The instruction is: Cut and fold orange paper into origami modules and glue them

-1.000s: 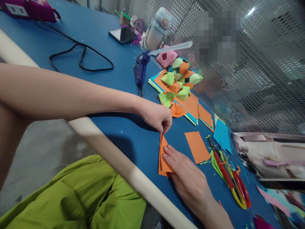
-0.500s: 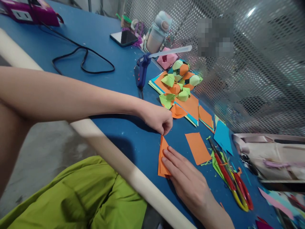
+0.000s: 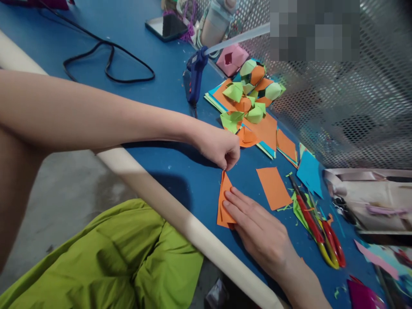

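Observation:
A folded piece of orange paper [image 3: 225,211] with a pointed top lies on the blue table. At its upper tip my left hand [image 3: 219,146] is closed, with thumb and bent fingers pinching the point. My right hand [image 3: 260,227] rests flat on the paper's right side, its fingers stretched out and together, covering part of it. Just right of the hands is a flat orange rectangle of paper [image 3: 274,188]. Beyond my left hand, several folded green and orange paper pieces [image 3: 243,104] sit on a stack of coloured sheets [image 3: 262,129].
Red-and-yellow-handled scissors [image 3: 317,231] lie among green scraps on the right. A blue glue gun [image 3: 195,75] stands near a phone [image 3: 165,28] and a bottle [image 3: 216,23]. A black cable [image 3: 128,80] loops at left. A perforated metal panel [image 3: 322,111] edges the back.
The camera view has shifted, so the table's things appear higher and mostly a little further right. Both hands keep the same pose on the folded orange paper.

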Tool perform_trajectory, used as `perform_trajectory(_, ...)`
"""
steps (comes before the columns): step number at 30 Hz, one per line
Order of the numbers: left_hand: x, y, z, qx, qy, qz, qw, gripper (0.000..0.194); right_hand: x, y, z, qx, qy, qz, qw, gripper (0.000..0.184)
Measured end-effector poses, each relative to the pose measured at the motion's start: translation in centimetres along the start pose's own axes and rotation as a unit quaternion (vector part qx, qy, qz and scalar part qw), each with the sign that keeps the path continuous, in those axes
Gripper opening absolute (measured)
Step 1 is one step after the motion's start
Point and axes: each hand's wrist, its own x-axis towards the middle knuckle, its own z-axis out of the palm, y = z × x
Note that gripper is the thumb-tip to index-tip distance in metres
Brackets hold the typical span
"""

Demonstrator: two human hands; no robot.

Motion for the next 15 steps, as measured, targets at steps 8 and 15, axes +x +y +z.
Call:
perform_trajectory(8,-0.05,-0.45,0.02,-0.032,-0.014,-0.022,0.999,0.019,0.10,-0.27,0.38,-0.002,0.012,0.013,1.000,0.036)
perform_trajectory(15,0.12,-0.66,-0.23,-0.034,-0.016,-0.004,0.999,0.019,-0.12,-0.24,0.36,-0.002,0.003,0.012,1.000,0.038)
